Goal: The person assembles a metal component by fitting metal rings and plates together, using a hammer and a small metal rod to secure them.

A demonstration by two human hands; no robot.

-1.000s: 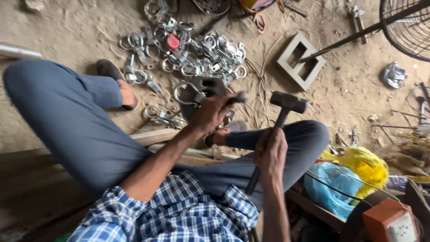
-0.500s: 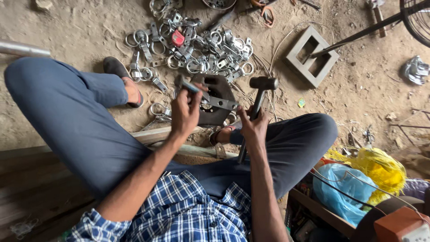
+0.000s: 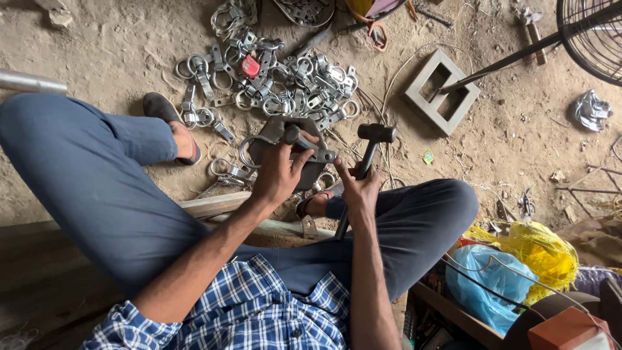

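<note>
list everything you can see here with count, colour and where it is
hammer: one, dark head and handle, upright in the right hand
ring clamp: one, grey metal, in the left hand over a dark metal plate
pile of ring clamps: many, silver, one red piece, on the dirt ahead
square frame: one, grey, on the ground at upper right
fan: one, black wire cage, top right corner
plastic bags: two, blue and yellow, lower right
wooden plank: one, pale, under the legs
left hand: grips the ring clamp
right hand: holds the hammer handle

Fan [image 3: 593,35] cut off by frame edge; hammer [image 3: 366,162] handle partly hidden.
</note>
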